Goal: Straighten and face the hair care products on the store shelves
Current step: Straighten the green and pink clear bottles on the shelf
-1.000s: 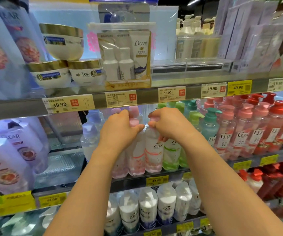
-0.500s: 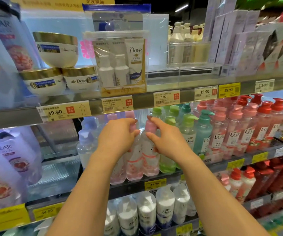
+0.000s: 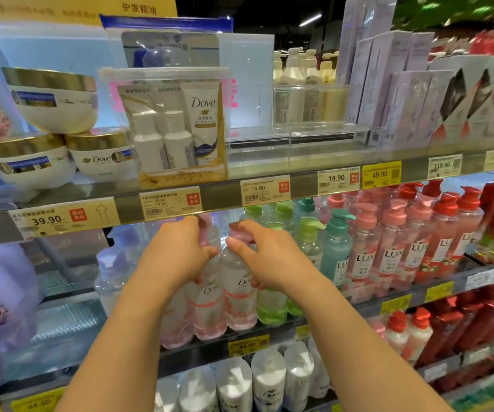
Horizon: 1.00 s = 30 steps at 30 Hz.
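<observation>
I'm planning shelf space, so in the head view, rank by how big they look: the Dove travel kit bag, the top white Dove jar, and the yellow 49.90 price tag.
1. Dove travel kit bag, largest.
2. Top white Dove jar.
3. Yellow 49.90 price tag, smallest.
All three sit at about the same shelf depth, so the order looks reliable.

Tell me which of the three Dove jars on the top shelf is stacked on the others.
The gold-lidded Dove jar farthest left and highest; it sits on the two lower jars, which stand side by side on the shelf.

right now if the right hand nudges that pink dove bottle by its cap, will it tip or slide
The pink Dove bottle is tall and narrow, so a push at the cap by the right hand probably tips it. The green bottle beside it may stop it. It looks full, likely steadier.
</observation>
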### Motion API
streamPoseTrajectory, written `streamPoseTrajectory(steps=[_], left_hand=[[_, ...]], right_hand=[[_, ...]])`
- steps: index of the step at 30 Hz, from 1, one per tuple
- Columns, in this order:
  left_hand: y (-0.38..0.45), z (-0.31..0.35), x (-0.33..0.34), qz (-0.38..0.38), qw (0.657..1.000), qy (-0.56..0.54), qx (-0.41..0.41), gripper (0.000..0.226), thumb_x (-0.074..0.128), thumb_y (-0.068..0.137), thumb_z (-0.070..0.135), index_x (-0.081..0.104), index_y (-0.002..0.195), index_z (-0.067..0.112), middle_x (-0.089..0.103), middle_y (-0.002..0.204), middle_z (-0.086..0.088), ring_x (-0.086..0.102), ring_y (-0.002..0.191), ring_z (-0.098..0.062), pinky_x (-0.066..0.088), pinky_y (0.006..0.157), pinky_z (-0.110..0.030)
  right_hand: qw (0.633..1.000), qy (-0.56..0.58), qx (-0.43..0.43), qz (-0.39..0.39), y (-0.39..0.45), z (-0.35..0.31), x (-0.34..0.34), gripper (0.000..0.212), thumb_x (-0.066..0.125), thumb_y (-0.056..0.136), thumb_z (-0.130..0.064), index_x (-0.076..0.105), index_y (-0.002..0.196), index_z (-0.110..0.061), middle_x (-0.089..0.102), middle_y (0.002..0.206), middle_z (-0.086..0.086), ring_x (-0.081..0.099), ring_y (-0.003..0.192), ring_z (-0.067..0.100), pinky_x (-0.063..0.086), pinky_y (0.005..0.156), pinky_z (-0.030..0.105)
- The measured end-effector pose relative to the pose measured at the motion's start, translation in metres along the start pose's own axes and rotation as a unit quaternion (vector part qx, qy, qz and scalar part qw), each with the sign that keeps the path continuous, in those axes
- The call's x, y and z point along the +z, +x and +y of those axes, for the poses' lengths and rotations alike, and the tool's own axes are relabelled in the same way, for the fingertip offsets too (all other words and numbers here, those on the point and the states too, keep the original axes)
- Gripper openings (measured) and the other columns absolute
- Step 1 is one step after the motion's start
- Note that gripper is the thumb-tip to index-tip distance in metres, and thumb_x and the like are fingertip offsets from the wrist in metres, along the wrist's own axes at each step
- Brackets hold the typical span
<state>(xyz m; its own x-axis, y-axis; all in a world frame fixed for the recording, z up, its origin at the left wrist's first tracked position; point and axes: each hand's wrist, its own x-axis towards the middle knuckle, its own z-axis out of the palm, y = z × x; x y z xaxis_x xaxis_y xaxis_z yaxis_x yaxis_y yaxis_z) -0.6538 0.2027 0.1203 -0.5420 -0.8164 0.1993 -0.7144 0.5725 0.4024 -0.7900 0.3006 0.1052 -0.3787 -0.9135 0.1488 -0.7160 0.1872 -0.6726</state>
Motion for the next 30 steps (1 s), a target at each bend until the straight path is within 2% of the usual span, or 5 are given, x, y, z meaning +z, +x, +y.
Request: streamPoseTrajectory(steps=[5, 13, 18, 22, 30], left_hand=[[-0.002, 0.003, -0.003, 0.003, 0.999, 0.052, -0.011, 0.03, 0.065, 0.09, 0.034, 0.056, 0.109, 0.013, 0.07, 0.077, 0.0, 0.071, 0.076, -0.017, 0.053, 0.077, -0.034], [-0.01, 0.005, 0.003, 0.074, 0.996, 0.039, -0.023, 0.044, 0.069, 0.085, 0.047, 0.065, 0.12, 0.021, 0.071, 0.101, -0.001, 0.07, 0.081, -0.023, 0.052, 0.077, -0.034], [-0.008, 0.007, -0.002, 0.028, 0.999, 0.027, -0.022, 0.027, 0.066, 0.091, 0.033, 0.066, 0.116, 0.023, 0.062, 0.076, 0.008, 0.068, 0.051, -0.01, 0.038, 0.052, -0.017], [-0.011, 0.006, -0.003, 0.015, 1.0, 0.002, -0.02, 0.028, 0.066, 0.092, 0.027, 0.065, 0.12, 0.025, 0.056, 0.058, 0.011, 0.069, 0.052, -0.011, 0.035, 0.049, -0.014], [-0.013, -0.002, 0.001, 0.007, 0.999, -0.035, -0.004, 0.031, 0.063, 0.094, 0.026, 0.061, 0.125, 0.033, 0.061, 0.074, 0.012, 0.066, 0.046, -0.007, 0.039, 0.051, -0.012]], right_hand=[[1.0, -0.007, 0.0, -0.029, 0.006, 0.004, -0.004, 0.037, 0.048, 0.101, -0.045, 0.047, 0.138, -0.038, 0.061, 0.131, 0.002, 0.074, 0.063, 0.023, 0.059, 0.048, 0.024], [0.998, -0.036, -0.031, -0.032, 0.009, 0.011, -0.002, 0.034, 0.047, 0.102, -0.039, 0.047, 0.136, -0.035, 0.066, 0.123, 0.009, 0.072, 0.084, 0.029, 0.061, 0.075, 0.046], [0.997, -0.05, -0.044, -0.034, 0.008, 0.011, -0.002, 0.037, 0.047, 0.102, -0.035, 0.046, 0.138, -0.031, 0.066, 0.124, 0.01, 0.07, 0.092, 0.032, 0.06, 0.08, 0.047], [0.997, -0.056, -0.043, -0.04, 0.008, 0.013, -0.003, 0.039, 0.047, 0.102, -0.036, 0.043, 0.14, -0.034, 0.066, 0.122, 0.011, 0.07, 0.091, 0.032, 0.06, 0.079, 0.047], [0.996, -0.059, -0.055, -0.034, 0.006, 0.016, 0.001, 0.044, 0.049, 0.101, -0.036, 0.037, 0.144, -0.039, 0.067, 0.121, 0.011, 0.071, 0.086, 0.028, 0.061, 0.078, 0.046]])
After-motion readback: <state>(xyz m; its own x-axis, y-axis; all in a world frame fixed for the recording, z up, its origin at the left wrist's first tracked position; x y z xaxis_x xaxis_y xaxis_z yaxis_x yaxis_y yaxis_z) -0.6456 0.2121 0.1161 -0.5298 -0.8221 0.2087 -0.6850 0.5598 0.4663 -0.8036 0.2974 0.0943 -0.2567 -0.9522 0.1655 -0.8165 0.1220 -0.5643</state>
